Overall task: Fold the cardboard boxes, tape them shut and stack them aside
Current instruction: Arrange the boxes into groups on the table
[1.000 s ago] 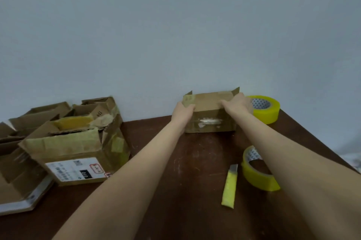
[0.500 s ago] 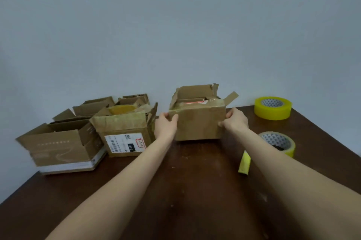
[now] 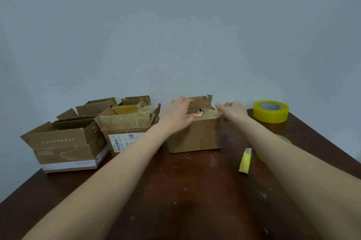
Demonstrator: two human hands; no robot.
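Observation:
A small brown cardboard box (image 3: pixel 197 136) stands upright on the dark wooden table (image 3: pixel 175 191), its top flaps up and something red and white showing inside. My left hand (image 3: pixel 178 115) is blurred, fingers apart, over the box's top left corner and rear flap. My right hand (image 3: pixel 233 111) is at the top right corner with its fingers on the small right flap. A yellow tape roll (image 3: pixel 271 111) lies at the far right. My right forearm hides most of a second tape roll (image 3: pixel 284 138).
A yellow utility knife (image 3: pixel 245 161) lies right of the box. On the left stand several open boxes: a large one (image 3: pixel 66 148), one with a shipping label (image 3: pixel 125 128), two more behind (image 3: pixel 97 106). A grey wall rises behind the table; its edges run left and right.
The box was brought from the back edge to the table's middle. Both hands left its sides and rose to the top flaps. The view swung left and up.

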